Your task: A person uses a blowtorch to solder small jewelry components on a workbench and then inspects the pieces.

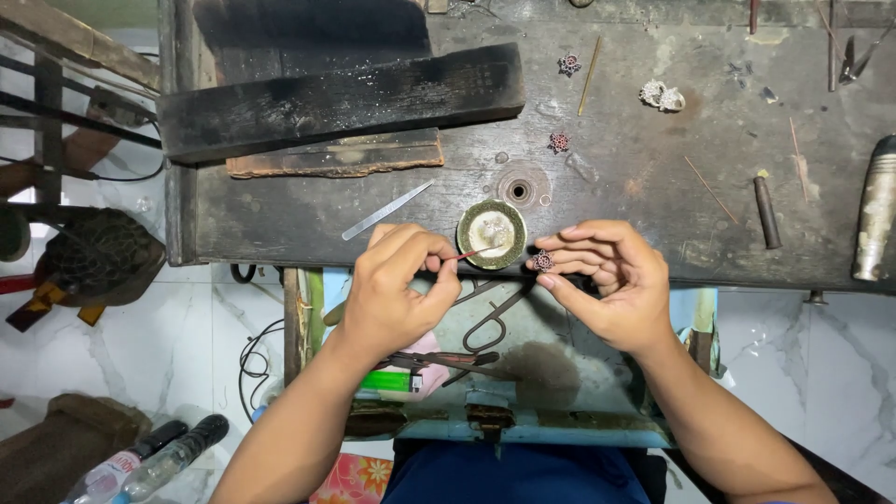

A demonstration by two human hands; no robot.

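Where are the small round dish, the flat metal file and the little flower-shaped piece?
small round dish (492, 232), head view, rim.
flat metal file (386, 211), head view, mid-blade.
flower-shaped piece (543, 260), head view, centre.

Scarred dark wooden workbench (653, 177); white marble floor (187, 336); even light.

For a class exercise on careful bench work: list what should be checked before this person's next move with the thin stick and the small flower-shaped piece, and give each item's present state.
1. Left hand pinches the thin stick firmly: ok.
2. Right hand holds the small flower-shaped piece at its fingertips: ok.
3. Stick's tip reaches over the round dish: ok.
4. Tip has picked up material from the dish: cannot tell, too small.
5. Dish sits safely on the workbench: not ok, it rests right at the front edge.
6. Metal file lies clear of both hands: ok.
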